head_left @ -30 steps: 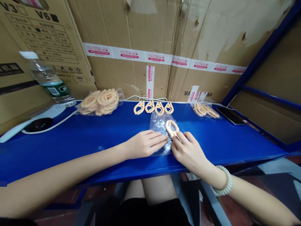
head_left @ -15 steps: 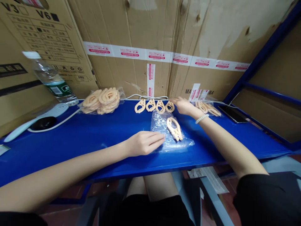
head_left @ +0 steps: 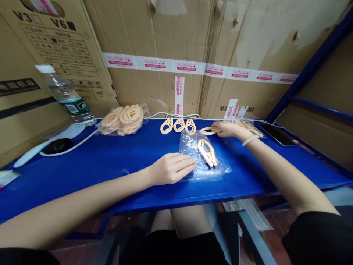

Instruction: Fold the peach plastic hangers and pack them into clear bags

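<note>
My left hand (head_left: 172, 168) lies flat on the blue shelf (head_left: 110, 162), fingers stretched onto the edge of a clear plastic bag (head_left: 202, 156). Peach plastic clips (head_left: 207, 151) rest on the bag. My right hand (head_left: 230, 129), with a bead bracelet at the wrist, reaches to the back of the shelf and pinches one peach clip (head_left: 207, 130) by its end. A row of three more clips (head_left: 178, 125) lies to the left of it, by the cardboard wall.
A bag of peach clips (head_left: 122, 119) sits at the back left, and another bag (head_left: 249, 127) lies behind my right hand. A water bottle (head_left: 66, 95), a white power strip (head_left: 46, 144), a black puck (head_left: 57, 145) and a phone (head_left: 277, 134) stand around the shelf's edges. Cardboard boxes (head_left: 193, 44) close the back.
My right hand let go of the clip on the bag, reached to the back row and drew its rightmost clip away to the right. My left hand stayed on the bag.
</note>
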`<act>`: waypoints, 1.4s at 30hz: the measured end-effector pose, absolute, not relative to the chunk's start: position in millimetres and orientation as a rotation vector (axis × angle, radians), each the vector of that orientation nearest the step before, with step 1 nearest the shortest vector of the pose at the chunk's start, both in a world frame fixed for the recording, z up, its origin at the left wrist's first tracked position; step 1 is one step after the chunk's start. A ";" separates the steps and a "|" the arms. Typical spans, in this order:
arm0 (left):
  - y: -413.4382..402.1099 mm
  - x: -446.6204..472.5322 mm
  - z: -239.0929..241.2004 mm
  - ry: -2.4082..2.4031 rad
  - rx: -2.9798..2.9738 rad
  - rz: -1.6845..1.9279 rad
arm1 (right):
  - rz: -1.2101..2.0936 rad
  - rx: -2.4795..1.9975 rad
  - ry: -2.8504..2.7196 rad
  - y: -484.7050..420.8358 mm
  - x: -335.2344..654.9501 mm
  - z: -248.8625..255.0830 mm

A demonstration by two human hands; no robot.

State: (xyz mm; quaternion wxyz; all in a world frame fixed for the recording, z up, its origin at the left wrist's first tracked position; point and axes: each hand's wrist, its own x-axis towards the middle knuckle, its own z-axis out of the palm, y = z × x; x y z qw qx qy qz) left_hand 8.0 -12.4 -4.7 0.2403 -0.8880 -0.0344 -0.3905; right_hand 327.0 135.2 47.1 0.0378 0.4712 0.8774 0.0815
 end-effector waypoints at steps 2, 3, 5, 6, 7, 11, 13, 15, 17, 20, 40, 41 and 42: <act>-12.8 7.5 -5.0 -0.109 -2.428 -1.074 | 0.277 1.471 2.731 116.7 343.2 49.5; -12.9 7.4 -5.2 -0.117 -2.432 -1.074 | 0.303 1.489 2.752 105.9 351.2 50.5; -13.2 7.3 -5.5 -0.126 -2.451 -1.072 | 0.376 1.538 2.798 81.9 365.7 52.5; -13.3 7.4 -5.5 -0.129 -2.460 -1.076 | 0.423 1.562 2.831 68.8 371.4 53.8; -13.4 7.6 -5.4 -0.131 -2.468 -1.083 | 0.483 1.586 2.882 55.0 375.6 55.3; -13.3 9.2 -4.9 -0.159 -2.463 -1.104 | 0.794 1.645 3.250 -6.0 372.2 65.0; -12.9 9.5 -5.2 -0.165 -2.456 -1.099 | 0.914 1.711 3.319 -39.0 359.1 71.3; -12.3 9.1 -6.2 -0.166 -2.448 -1.089 | 1.141 1.809 3.289 -72.0 342.2 76.7; -11.9 8.3 -8.0 -0.182 -2.438 -1.084 | 1.084 1.790 3.346 -102.9 325.0 79.1; -11.7 7.4 -10.6 -0.218 -2.432 -1.071 | 0.865 1.605 3.481 -137.7 301.9 74.7; -13.7 8.2 -11.2 -0.237 -2.378 -0.987 | 1.396 0.988 2.984 -99.8 243.0 34.4; -13.7 8.2 -11.2 -0.238 -2.376 -0.984 | 1.399 1.001 2.974 -99.3 243.0 34.1; -13.6 8.2 -11.4 -0.236 -2.375 -0.984 | 1.406 1.012 2.959 -98.1 243.1 33.7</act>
